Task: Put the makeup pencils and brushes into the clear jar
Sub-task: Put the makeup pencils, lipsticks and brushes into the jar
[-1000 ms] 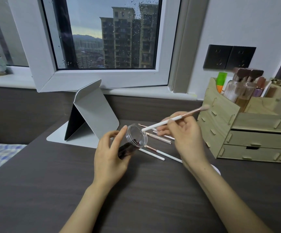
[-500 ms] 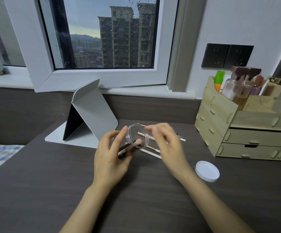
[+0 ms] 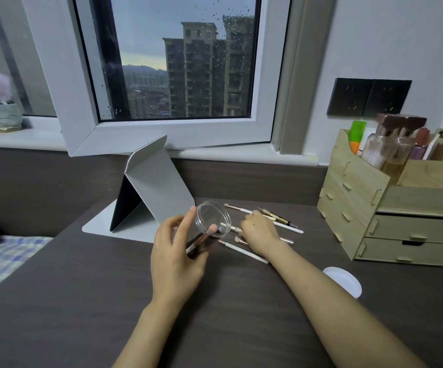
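While both bare arms reach out over the dark table (image 3: 87,309), the left hand (image 3: 174,257) is wrapped around the clear jar (image 3: 209,227). It holds the jar tipped on its side, with the open mouth turned toward the right. Some brushes already sit inside it. A white lid (image 3: 343,281) lies flat near the right edge of the table, beside the right arm. The right hand (image 3: 260,232) is lower down, curled over the loose makeup brushes (image 3: 244,252) lying just past the jar. I cannot tell if it has grabbed one. A gold pencil (image 3: 274,215) lies just behind that hand. Farther back, a folded grey stand (image 3: 159,187) sits near the far edge, and a wooden drawer box (image 3: 390,208) stands at the far right corner.
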`<state>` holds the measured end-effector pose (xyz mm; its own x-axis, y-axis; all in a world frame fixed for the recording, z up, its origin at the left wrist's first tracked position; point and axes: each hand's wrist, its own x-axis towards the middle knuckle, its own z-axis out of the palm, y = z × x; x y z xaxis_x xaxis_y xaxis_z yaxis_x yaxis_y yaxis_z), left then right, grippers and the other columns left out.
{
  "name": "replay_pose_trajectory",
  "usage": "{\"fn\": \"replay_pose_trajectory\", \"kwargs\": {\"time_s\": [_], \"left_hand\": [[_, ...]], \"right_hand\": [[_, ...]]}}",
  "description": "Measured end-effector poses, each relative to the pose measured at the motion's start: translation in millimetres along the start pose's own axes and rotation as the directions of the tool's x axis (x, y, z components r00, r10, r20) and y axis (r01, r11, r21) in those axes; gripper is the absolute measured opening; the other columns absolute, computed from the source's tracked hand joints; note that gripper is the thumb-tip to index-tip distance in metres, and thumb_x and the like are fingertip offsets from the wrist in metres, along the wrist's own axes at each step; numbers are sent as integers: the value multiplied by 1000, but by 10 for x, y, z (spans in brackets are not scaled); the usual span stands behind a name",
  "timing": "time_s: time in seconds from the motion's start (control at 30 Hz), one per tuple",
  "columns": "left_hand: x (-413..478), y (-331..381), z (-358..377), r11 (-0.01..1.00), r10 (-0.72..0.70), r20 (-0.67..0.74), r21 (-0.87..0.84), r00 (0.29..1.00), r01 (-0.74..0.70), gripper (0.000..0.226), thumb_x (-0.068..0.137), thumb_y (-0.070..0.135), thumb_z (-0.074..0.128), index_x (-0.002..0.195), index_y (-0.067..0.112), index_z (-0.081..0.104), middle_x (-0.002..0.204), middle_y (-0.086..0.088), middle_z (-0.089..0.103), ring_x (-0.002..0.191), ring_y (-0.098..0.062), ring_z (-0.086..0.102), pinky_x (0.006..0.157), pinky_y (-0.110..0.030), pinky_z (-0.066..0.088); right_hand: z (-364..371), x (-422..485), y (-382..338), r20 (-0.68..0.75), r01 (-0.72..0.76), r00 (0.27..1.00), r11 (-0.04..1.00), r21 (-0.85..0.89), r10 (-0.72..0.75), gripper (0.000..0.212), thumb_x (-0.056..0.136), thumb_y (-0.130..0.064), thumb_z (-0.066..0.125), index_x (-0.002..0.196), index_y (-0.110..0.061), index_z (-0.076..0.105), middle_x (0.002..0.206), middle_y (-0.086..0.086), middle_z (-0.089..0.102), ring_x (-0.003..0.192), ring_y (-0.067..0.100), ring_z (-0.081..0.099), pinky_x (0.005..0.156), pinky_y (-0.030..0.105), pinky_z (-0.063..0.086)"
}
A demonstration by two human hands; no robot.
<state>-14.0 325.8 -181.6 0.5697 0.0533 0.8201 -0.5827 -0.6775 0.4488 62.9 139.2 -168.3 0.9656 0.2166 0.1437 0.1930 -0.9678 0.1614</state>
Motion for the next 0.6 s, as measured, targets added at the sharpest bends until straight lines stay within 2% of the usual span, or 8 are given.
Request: {"fn": "replay_pose_trajectory", "kwargs": {"time_s": [0.1,0.17,0.2,0.27,0.33,0.4,0.5,0.6], "left_hand": [[5,3,3,1000,-14,15,1,1000,14,72,66,25,71,132,27,43,109,-9,55,94,-22,53,73,-30,46],[8,9,3,1000,-19,12,-3,1000,19,68,68,29,69,131,27,43,109,-9,55,93,-22,54,73,-30,46],[8,13,4,1000,-17,12,-5,1000,17,68,69,30,68,131,27,43,109,-9,55,93,-22,53,73,-29,45],[6,13,10,1000,-5,16,-5,1000,5,68,69,28,70,132,27,43,108,-8,55,94,-20,53,74,-28,45],[2,11,18,1000,7,13,0,1000,-7,68,69,27,72,131,26,45,108,-7,55,93,-19,52,74,-27,44],[-2,16,30,1000,13,11,8,1000,-13,65,71,28,72,131,24,47,107,-6,54,92,-18,52,73,-25,42],[-12,29,48,999,36,23,9,999,-36,66,71,28,73,131,24,46,107,-7,54,91,-18,52,73,-25,42],[-29,63,43,997,73,27,-11,997,-73,66,71,26,74,131,22,47,107,-8,56,91,-20,54,72,-29,46]], "right_hand": [[-50,6,-9,-86,-102,990,989,107,112,30,93,-25,48,106,-1,62,114,19,63,111,35,53,85,38,45],[-130,-15,31,-197,-190,938,898,398,286,23,92,-22,49,100,-2,60,101,17,67,97,35,61,79,38,46],[-199,-46,70,-231,-193,891,787,585,390,16,90,-19,52,94,-4,58,90,13,67,87,34,62,74,38,46],[-398,-169,161,-213,-72,818,463,883,535,9,85,-10,58,84,-11,49,74,5,59,71,29,59,64,37,48],[-621,-376,217,-172,141,792,98,985,586,22,84,0,58,82,-15,42,72,8,58,58,20,60,51,31,55],[-812,-612,209,-168,299,808,-148,943,565,28,85,6,57,85,-17,41,68,9,59,48,12,60,49,24,56],[-957,-855,47,-222,365,843,-218,905,490,28,84,9,57,86,-15,43,74,16,63,52,14,63,56,24,58],[-928,-927,-177,-272,339,883,-118,933,382,21,86,6,56,85,-13,46,86,28,65,61,17,67,61,26,60]]}}
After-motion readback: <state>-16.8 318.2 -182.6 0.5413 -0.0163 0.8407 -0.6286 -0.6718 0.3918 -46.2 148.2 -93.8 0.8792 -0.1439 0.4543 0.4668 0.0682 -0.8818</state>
